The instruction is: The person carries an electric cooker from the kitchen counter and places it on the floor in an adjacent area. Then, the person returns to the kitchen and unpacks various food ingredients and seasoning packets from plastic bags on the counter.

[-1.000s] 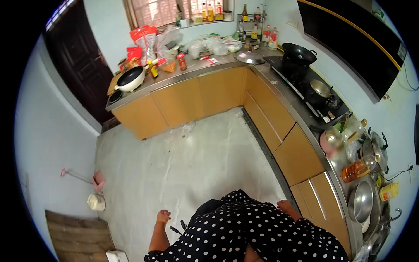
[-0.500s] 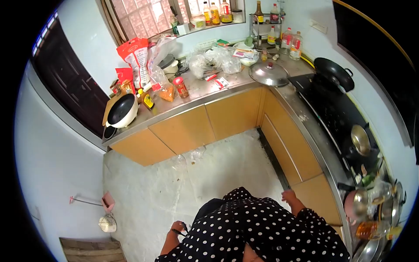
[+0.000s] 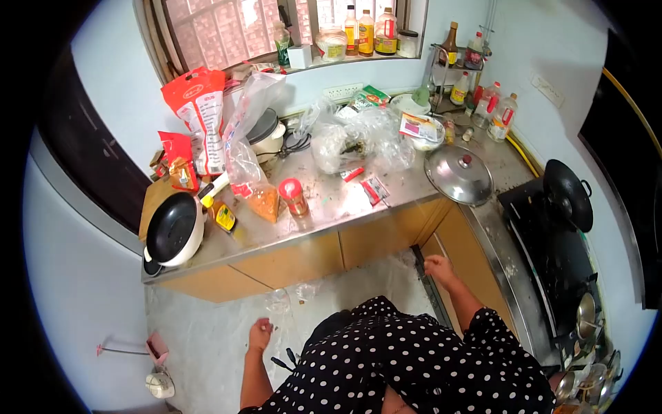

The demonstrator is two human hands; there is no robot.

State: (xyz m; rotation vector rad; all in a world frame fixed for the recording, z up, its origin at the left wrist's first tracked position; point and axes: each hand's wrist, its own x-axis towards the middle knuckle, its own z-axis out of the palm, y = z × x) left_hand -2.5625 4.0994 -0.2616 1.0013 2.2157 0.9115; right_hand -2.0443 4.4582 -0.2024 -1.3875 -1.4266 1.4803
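Note:
My left hand (image 3: 260, 334) hangs over the floor beside my body, its fingers loosely bent and apart, with nothing visible in it. Out in front of the lower cabinet door is my right hand (image 3: 438, 268), also loosely open and touching nothing I can make out. Ahead on the metal counter (image 3: 317, 228) stand a red-capped spice jar (image 3: 294, 198), a bag of orange grains (image 3: 263, 205) and a yellow-labelled bottle (image 3: 222, 215). At the counter's left end sits a white frying pan (image 3: 174, 229) with a black inside.
A domed pot lid (image 3: 460, 175) lies at the counter's corner. The black stove (image 3: 552, 228) holds a wok (image 3: 568, 195). Crumpled plastic bags (image 3: 362, 138) and small red packets (image 3: 374, 190) lie mid-counter. Several bottles (image 3: 365, 32) line the windowsill. A clear plastic bag (image 3: 278, 301) is on the floor.
My view has moved closer to the window-side counter. Both hands have swung forward from my body; neither has picked anything up.

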